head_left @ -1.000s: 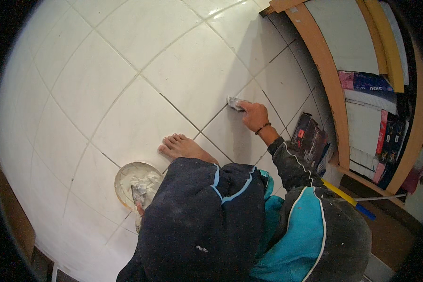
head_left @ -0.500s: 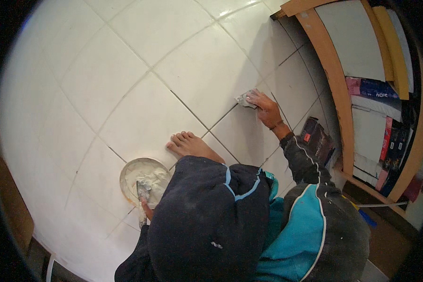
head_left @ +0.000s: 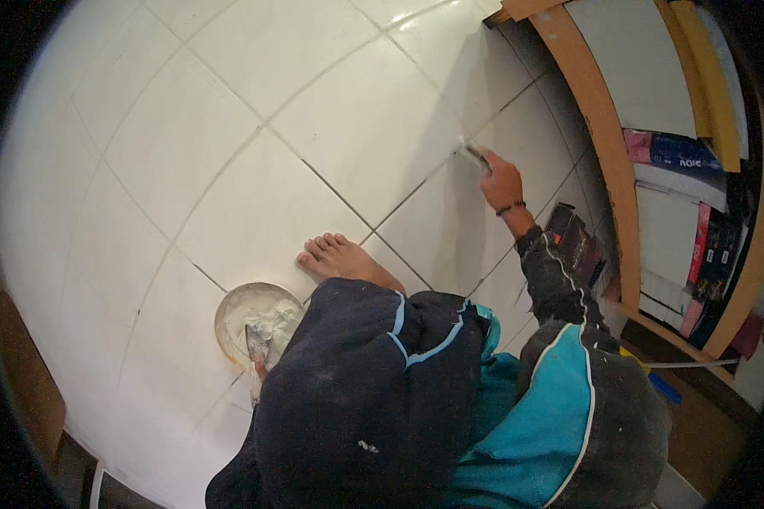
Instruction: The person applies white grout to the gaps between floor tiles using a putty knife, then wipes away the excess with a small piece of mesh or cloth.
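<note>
My right hand (head_left: 502,182) grips a small flat spreader (head_left: 477,156) smeared with white paste. Its edge is at the tile floor, on a joint line (head_left: 437,172) where a pale smear shows. Lower left, a round bowl (head_left: 221,316) holds thick white paste (head_left: 273,312), and a putty knife (head_left: 255,341) rests in it, its handle toward me. Of my left hand (head_left: 261,371) only a bit shows beside that handle; my knee and sleeve hide the rest, so its grip cannot be made out.
My bare foot (head_left: 341,257) stands on the tiles between bowl and right hand. A wooden shelf (head_left: 598,102) with boxes and papers rises at the right. Beside its base lies a dark box (head_left: 571,236). Some joints are dark (head_left: 335,193), others pale.
My right hand has moved up and slightly right along the joint, turning the spreader nearly edge-on. The bowl and putty knife stay about where they were.
</note>
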`<control>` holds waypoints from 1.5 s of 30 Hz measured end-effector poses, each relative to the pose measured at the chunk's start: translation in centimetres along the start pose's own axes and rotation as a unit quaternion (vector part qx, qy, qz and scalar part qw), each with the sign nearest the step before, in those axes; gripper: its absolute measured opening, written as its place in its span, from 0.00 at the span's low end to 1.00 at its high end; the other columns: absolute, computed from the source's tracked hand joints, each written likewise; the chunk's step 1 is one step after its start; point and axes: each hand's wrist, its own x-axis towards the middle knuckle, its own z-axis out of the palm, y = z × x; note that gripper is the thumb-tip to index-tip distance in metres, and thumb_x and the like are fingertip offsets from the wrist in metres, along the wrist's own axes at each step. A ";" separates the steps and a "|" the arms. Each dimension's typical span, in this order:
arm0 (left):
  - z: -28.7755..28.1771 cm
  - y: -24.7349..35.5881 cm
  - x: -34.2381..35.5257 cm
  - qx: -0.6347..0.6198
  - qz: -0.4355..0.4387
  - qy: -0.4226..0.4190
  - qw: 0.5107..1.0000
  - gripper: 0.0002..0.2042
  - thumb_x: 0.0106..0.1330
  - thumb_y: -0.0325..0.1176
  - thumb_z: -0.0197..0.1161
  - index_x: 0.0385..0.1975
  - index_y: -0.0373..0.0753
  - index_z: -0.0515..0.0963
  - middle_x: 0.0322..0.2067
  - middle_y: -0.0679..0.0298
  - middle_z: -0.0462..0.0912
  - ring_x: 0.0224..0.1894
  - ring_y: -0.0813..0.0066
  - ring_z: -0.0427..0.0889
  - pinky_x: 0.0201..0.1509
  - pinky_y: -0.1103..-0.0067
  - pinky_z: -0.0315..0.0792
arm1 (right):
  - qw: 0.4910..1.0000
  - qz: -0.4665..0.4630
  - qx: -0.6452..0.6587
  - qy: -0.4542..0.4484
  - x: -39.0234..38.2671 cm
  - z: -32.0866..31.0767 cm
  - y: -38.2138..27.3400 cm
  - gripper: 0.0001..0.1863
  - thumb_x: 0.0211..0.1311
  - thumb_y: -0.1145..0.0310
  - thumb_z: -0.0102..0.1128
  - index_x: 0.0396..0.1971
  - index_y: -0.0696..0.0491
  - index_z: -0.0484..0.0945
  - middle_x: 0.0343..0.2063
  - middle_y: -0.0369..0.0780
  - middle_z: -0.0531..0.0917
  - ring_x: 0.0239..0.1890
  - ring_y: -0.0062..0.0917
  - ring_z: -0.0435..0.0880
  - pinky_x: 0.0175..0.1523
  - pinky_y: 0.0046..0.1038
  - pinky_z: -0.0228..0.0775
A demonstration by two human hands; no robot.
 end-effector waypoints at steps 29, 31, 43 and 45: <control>10.6 -9.4 4.0 -0.440 0.141 -0.074 0.884 0.16 0.65 0.41 0.62 0.46 0.46 0.65 0.41 0.69 0.62 0.48 0.76 0.64 0.59 0.76 0.60 | 0.969 -0.230 0.084 -0.039 0.7 1.9 -0.1 0.36 0.44 0.89 0.50 0.55 0.46 0.81 0.62 0.37 0.79 0.69 0.35 0.71 0.75 0.42 0.60; 10.6 -9.3 3.4 -0.432 0.148 -0.077 0.886 0.16 0.65 0.40 0.62 0.46 0.46 0.65 0.41 0.69 0.62 0.48 0.75 0.64 0.58 0.76 0.60 | 0.968 -0.230 0.093 -0.035 -0.2 3.0 0.8 0.37 0.44 0.89 0.49 0.56 0.46 0.80 0.63 0.37 0.78 0.70 0.35 0.70 0.76 0.43 0.58; 10.1 -8.7 3.9 -0.342 0.165 -0.062 0.923 0.16 0.69 0.46 0.55 0.50 0.46 0.65 0.45 0.65 0.64 0.49 0.70 0.65 0.59 0.72 0.60 | 0.974 -0.166 0.071 -0.135 -2.0 -0.4 1.7 0.28 0.52 0.78 0.55 0.56 0.44 0.81 0.56 0.40 0.83 0.59 0.40 0.80 0.63 0.40 0.72; 10.5 -7.5 3.0 -0.313 0.159 -0.039 0.936 0.15 0.70 0.45 0.54 0.50 0.46 0.65 0.47 0.65 0.64 0.51 0.69 0.64 0.60 0.72 0.59 | 0.989 -0.102 0.021 -0.110 -0.2 -0.5 1.2 0.26 0.53 0.75 0.56 0.54 0.45 0.81 0.45 0.43 0.86 0.43 0.45 0.85 0.49 0.45 0.77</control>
